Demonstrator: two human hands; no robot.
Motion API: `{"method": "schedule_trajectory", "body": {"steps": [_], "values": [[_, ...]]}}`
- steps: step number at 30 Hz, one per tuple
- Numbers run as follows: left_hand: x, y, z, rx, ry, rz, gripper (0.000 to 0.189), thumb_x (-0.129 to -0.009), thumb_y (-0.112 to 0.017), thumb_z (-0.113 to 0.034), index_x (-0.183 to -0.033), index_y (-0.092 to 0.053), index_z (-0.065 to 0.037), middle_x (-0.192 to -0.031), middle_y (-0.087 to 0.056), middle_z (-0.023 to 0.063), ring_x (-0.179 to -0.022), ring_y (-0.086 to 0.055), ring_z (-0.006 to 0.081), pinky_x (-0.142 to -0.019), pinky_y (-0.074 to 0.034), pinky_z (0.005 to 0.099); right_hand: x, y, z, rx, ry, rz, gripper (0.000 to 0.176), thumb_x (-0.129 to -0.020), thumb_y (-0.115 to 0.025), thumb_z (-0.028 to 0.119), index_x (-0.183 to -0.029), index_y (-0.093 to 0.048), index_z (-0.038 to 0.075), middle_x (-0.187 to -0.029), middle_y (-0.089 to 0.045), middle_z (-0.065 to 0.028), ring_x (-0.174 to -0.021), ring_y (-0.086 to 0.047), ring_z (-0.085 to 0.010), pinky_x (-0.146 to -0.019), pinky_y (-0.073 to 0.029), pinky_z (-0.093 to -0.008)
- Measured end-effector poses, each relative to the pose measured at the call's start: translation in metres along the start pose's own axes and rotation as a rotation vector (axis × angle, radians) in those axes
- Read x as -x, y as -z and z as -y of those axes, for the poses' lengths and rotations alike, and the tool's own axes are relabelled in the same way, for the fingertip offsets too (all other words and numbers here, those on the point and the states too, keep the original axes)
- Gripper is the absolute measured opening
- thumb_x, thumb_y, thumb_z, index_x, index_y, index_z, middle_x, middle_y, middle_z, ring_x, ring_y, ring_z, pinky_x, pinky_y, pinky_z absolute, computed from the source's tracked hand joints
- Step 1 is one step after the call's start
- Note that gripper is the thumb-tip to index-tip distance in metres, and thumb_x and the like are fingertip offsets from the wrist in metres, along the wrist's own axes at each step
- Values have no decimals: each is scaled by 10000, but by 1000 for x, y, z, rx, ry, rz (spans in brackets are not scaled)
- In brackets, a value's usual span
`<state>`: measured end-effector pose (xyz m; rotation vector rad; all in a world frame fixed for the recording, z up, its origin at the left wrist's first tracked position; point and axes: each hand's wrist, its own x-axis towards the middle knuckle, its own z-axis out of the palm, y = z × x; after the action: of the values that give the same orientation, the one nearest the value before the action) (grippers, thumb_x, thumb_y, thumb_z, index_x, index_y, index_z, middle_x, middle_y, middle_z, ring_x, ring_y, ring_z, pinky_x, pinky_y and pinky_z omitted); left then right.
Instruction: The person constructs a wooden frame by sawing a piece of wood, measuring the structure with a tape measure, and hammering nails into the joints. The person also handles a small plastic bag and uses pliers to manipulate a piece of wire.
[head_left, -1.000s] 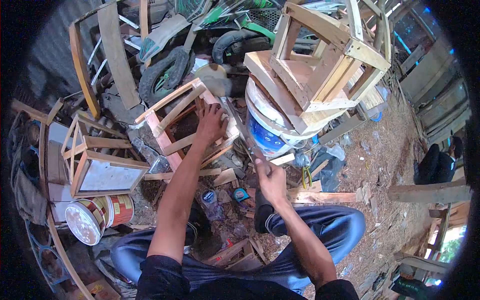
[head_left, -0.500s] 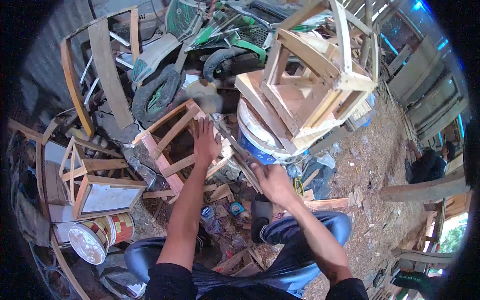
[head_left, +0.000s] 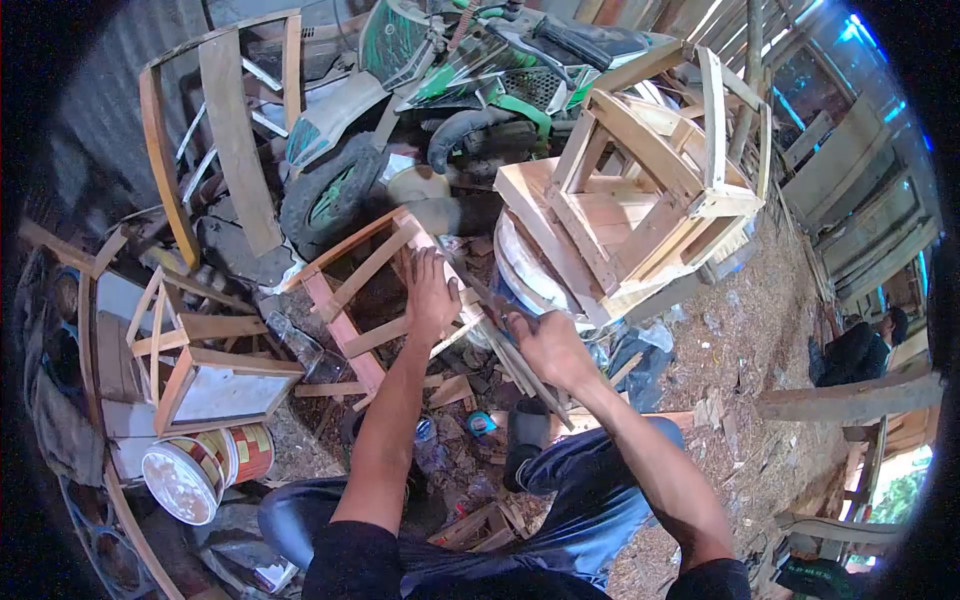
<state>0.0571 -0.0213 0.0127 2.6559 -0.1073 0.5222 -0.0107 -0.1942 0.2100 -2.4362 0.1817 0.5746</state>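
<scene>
My left hand (head_left: 432,292) lies flat with its fingers stretched over the rail of a small wooden frame (head_left: 376,262), which stands tilted on the ground ahead of me. Closed in a fist, my right hand (head_left: 552,348) grips a long, thin dark tool (head_left: 481,293) that runs up and left to the frame's right side. I cannot tell the tool's exact kind. Narrow wood strips (head_left: 521,369) show just below that fist. The raised fingers of neither hand reach the other; the tool's far end is beside my left hand.
A bigger wooden frame (head_left: 640,225) rests on a bucket (head_left: 520,262) at right. Behind stands a green motorbike (head_left: 480,85). On the left are a stool-like frame (head_left: 232,385) and a paint bucket (head_left: 182,485). A tape measure (head_left: 481,423) lies between my feet. Another person (head_left: 858,350) sits far right.
My right hand has moved up and left toward the wooden frame with the tool. My left hand stays on the rail. The whole view has shifted slightly.
</scene>
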Motion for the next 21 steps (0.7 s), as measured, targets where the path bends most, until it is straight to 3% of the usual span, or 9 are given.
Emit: {"method": "schedule_trajectory", "body": {"steps": [3, 4, 5, 7, 9, 11, 13, 17, 21], "values": [[6, 11, 0, 106, -80, 66, 316, -781, -584, -193, -1015, -528, 12, -1110, -480, 187, -1122, -429, 357, -998, -316, 470, 9, -13, -27, -48, 53, -48, 513, -916, -501, 364, -880, -612, -136, -754, -612, -318, -744, -639, -416, -710, -476, -438], [9, 13, 1, 159, -193, -33, 283, -776, -607, -222, -950, -557, -5, -1013, -492, 180, -1014, -474, 363, -909, -367, 478, 12, -20, -40, -104, 93, -84, 492, -922, -495, 361, -902, -619, -115, -772, -622, -303, -735, -640, -397, -704, -474, -427], [13, 12, 0, 151, -193, -33, 283, -776, -607, -222, -950, -557, -5, -1013, -492, 180, -1014, -474, 363, -909, -367, 478, 16, -32, -56, -109, 98, -81, 492, -922, -495, 361, -902, -619, -115, -772, -622, -303, -735, -640, -397, -704, -474, -427], [22, 18, 8, 250, -241, 114, 311, -768, -627, -251, -961, -566, -15, -1009, -506, 172, -997, -494, 359, -879, -399, 468, 30, -69, -86, -354, 388, -345, 498, -914, -519, 362, -824, -605, -121, -642, -579, -261, -596, -550, -367, -635, -439, -432], [28, -1, 30, 322, -348, 112, 373, -733, -685, -265, -992, -571, -21, -1010, -542, 168, -996, -514, 346, -843, -433, 427, 50, -88, -108, -388, 259, -176, 509, -939, -478, 402, -888, -598, -90, -603, -539, -212, -575, -501, -296, -625, -423, -412], [26, 20, 21, 348, -246, 260, 340, -723, -696, -188, -989, -586, -8, -1030, -555, 177, -1023, -515, 350, -876, -432, 424, 51, -111, -141, -322, 223, -104, 552, -941, -458, 451, -894, -583, -84, -592, -521, -202, -581, -526, -260, -611, -421, -423], [27, 16, 27, 363, -201, 221, 306, -719, -684, -141, -976, -597, -1, -1033, -560, 180, -1025, -519, 355, -894, -430, 420, 57, -116, -137, -349, 329, -240, 576, -937, -462, 466, -846, -564, -94, -580, -506, -202, -589, -540, -248, -602, -426, -426], [27, 26, 28, 233, -119, 287, 243, -698, -648, -43, -932, -623, 14, -1029, -572, 186, -1023, -527, 369, -929, -427, 407, 59, -108, -124, -340, 250, -186, 550, -945, -460, 425, -856, -575, -105, -604, -535, -241, -614, -569, -354, -623, -435, -450], [25, 30, 18, 181, -112, 317, 248, -679, -633, -40, -921, -621, 15, -1039, -566, 200, -1029, -528, 362, -914, -437, 404, 63, -93, -121, -333, 204, -147, 475, -943, -480, 347, -994, -584, -114, -801, -595, -319, -865, -592, -462, -783, -442, -451]]}}
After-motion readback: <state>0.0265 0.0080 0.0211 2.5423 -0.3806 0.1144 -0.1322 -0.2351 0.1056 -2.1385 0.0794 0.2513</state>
